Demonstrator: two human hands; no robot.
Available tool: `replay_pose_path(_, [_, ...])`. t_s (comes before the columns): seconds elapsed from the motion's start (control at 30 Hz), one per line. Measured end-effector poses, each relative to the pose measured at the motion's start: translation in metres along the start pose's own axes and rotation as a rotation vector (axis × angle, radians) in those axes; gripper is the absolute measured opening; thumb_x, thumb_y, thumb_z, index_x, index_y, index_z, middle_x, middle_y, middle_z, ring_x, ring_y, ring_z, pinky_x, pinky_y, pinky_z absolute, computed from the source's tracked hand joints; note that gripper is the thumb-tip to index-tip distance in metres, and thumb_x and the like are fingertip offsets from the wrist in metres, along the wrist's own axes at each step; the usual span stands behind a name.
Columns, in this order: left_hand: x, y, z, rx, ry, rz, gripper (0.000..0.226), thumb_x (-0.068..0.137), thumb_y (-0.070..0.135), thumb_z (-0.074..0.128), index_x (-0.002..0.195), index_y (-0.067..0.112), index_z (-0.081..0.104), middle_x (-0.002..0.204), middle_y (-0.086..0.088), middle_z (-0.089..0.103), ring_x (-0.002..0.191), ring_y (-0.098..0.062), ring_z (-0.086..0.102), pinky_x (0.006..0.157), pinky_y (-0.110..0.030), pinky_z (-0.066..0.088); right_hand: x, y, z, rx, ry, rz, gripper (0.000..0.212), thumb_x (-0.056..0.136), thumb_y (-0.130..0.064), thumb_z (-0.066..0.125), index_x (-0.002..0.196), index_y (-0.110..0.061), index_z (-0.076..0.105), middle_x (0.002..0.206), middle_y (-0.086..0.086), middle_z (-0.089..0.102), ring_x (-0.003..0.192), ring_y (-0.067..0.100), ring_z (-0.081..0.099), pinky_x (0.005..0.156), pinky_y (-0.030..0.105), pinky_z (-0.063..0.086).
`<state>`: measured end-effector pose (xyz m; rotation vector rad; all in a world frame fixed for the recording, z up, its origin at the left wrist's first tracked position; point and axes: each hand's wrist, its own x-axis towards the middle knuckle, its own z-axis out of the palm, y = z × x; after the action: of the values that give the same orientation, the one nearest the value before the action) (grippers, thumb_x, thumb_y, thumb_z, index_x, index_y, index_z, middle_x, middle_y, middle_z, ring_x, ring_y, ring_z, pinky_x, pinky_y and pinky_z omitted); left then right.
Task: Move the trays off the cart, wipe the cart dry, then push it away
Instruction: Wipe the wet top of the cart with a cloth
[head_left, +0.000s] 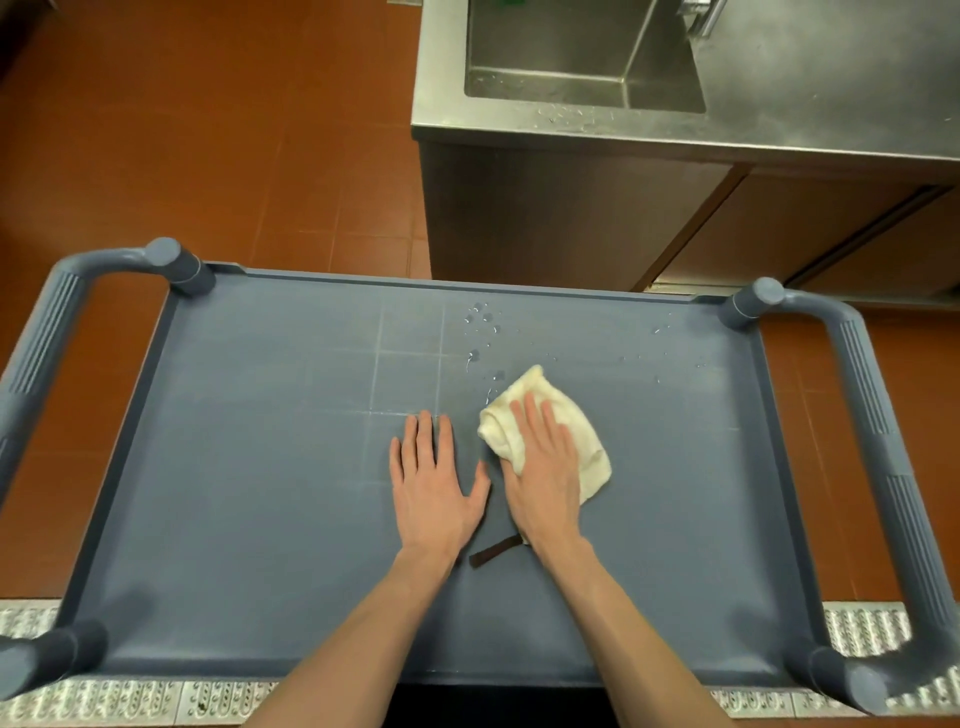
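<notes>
step: wiping stage, judged from the bare cart top; no trays in view, so the unloading looks done
cart: grey-blue plastic cart (234, 467) fills the lower view, long side toward the person, a loop handle at each end
cart top: shallow raised rim all round, so water stays pooled on it instead of running off
right hand: right hand (545, 462) laid flat on the cloth, fingers straight and close together, pressing down not gripping; a flat palm spreads pressure over more cloth
cloth: cream cloth (566, 415) bunched under the right hand, right of centre on the cart top, sticking out past the fingertips and to the right
left hand: left hand (434, 478) flat on bare cart top just beside the right one, fingers straight and slightly spread, holding nothing; likely bracing the cart so it doesn't roll
water: droplets (483, 317) beyond the cloth toward the far rim, more scattered toward the far right corner (662, 328); still wet there
strap: dark brown strip (493, 552) lying on the cart top between the wrists; can't tell what it is
sink unit: steel sink unit (779, 78) beyond the cart on red tile floor (208, 130), wet spots on its front edge
next: probably push the cloth away toward the far droplets, then right
risk: cloth is small, may smear rather than dry
</notes>
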<state>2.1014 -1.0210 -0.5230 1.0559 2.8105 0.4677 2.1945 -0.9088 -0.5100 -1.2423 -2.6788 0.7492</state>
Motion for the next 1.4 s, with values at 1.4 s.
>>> replay_pose_path(1.4, [-0.005, -0.027, -0.004, -0.013, -0.022, 0.102, 0.060, 0.103, 0.033, 0.039, 0.160, 0.014, 0.040, 0.168, -0.010, 0.036, 0.159, -0.027, 0.025, 0.130, -0.046, 0.019, -0.005, 0.154, -0.086, 0.091, 0.404, 0.452, 0.056, 0.099, -0.014, 0.054, 0.152, -0.002, 0.043, 0.152, 0.021, 0.051, 0.144, 0.041, 0.043, 0.120, 0.052, 0.035])
